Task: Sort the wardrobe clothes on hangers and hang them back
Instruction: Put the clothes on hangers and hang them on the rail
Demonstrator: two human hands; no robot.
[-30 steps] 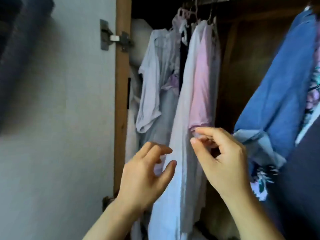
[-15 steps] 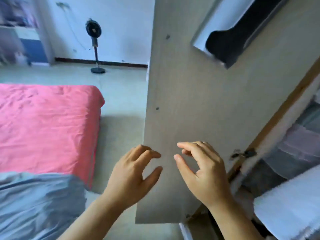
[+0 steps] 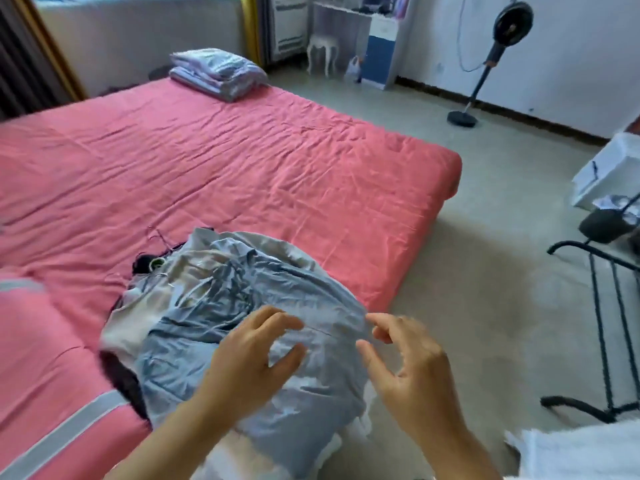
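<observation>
A heap of clothes lies at the near edge of the pink bed (image 3: 242,161). On top is a crumpled blue-grey garment (image 3: 221,299), with beige fabric (image 3: 156,282) and a dark piece (image 3: 121,379) under it. My left hand (image 3: 249,355) hovers over the blue-grey garment with fingers loosely curled, holding nothing. My right hand (image 3: 405,362) hangs just right of the heap, fingers spread and bent, holding nothing. The wardrobe and its hangers are out of view.
Folded bedding (image 3: 218,72) sits on the bed's far corner. A standing fan (image 3: 498,57) is by the far wall. A black metal rack (image 3: 609,323) stands at the right with a white box (image 3: 609,174) behind it. White cloth (image 3: 575,455) fills the bottom right corner.
My view has swung from the wardrobe's hanging clothes, past its open door, round to the bed. Both hands let go of the hanging garments and now hover over the clothes heap.
</observation>
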